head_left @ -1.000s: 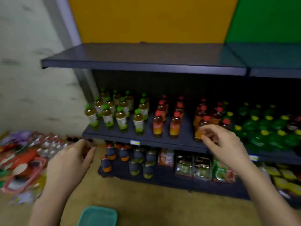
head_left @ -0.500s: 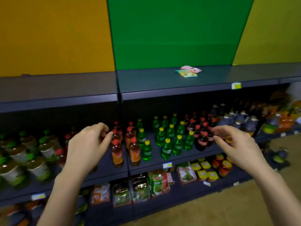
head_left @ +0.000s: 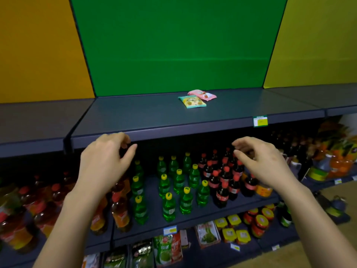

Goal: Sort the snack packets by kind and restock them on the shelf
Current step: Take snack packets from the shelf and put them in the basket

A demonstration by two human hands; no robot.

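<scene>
- Neither hand is gripping anything: the left hand (head_left: 107, 161) is hovering just below the front lip of the top shelf (head_left: 135, 117), fingers loosely curled and thumb apart from them, while the right hand (head_left: 260, 161) is hanging level with it, fingers half bent and relaxed.
- Two snack packets are lying flat toward the back of the top shelf, under the green panel (head_left: 173, 45): a teal packet (head_left: 192, 101) in front and a pink packet (head_left: 202, 94) just behind it. They are touching or slightly overlapping at one corner; which is unclear.
- Both hands are floating in front of the drinks shelf, with green bottles (head_left: 173, 182) standing between them and cola bottles (head_left: 222, 176) below the right wrist. Neither hand is touching a bottle.
- Restocking seems to be only starting, since just two packets of different kinds are sitting on that board. The person appears to be between placements.
- No supply of loose packets is showing, so the next move is probably calling for fetching more, or for reaching over the lip to separate teal from pink.
- Packets this flat and light are likely asking for a gentle pinch at one edge.
</scene>
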